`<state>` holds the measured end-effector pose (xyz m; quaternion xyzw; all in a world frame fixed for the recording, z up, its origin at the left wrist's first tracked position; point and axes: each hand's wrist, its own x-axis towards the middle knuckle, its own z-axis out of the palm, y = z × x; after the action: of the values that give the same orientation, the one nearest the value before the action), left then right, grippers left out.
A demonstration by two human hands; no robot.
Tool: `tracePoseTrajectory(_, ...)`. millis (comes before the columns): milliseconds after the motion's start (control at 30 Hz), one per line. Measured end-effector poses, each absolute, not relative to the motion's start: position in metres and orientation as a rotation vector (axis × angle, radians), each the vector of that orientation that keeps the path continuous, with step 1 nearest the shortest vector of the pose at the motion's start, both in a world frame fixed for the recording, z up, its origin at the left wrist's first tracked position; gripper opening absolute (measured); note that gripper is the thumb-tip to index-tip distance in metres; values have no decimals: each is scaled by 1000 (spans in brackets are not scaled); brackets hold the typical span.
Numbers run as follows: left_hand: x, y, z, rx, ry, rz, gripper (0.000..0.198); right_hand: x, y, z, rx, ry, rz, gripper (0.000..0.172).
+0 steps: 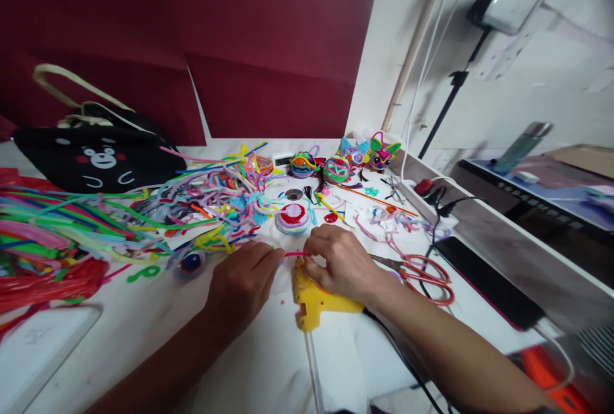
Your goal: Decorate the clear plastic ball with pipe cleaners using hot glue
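A short pink pipe cleaner (295, 253) is stretched level between my two hands. My left hand (244, 279) pinches its left end, and my right hand (343, 263) pinches the right end. Beneath my right hand lies a yellow hot glue gun (309, 299), a clear glue stick (314, 369) jutting from its back toward me. Just beyond the hands sits a round ornament (293, 217) coiled in red, lilac and pale pipe cleaner. Left of my left hand is a clear round piece with a dark blue centre (192, 262).
Loose pipe cleaners (71, 222) heap across the left, before a black bag (100, 158). Finished ornaments (337, 169) stand at the back. Scissors with orange handles (426, 276), a phone (489, 279) on a cable and a power strip (434, 203) lie right. A white box (43, 350) is front left.
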<state>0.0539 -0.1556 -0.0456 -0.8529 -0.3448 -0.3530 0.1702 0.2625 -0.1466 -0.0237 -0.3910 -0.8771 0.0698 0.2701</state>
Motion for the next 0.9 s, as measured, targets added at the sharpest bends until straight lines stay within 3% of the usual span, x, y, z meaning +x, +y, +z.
tracePoseTrajectory(100,55,-156,-47,-2436,-1021,-1099,15,260,-148,-25,-1014,-2262,225,12)
tracePoseTrajectory(333,65,-160,-44,-2599,-1429,-1515,13,247,-152,-26,-972,-1692,706,13)
tracePoseTrajectory(633,67,-164,-46,-2611,-1381,-1533,12,232,-154,-35,-999,-1252,1203,20)
tracePoseTrajectory(733,62,-160,-46,-2556,-1308,-1443,11,238,-150,-35,-987,-1398,1179,23)
tracePoseTrajectory(900,56,-154,-47,-2445,-1109,-1275,11,250,-143,-33,-965,-1785,765,10)
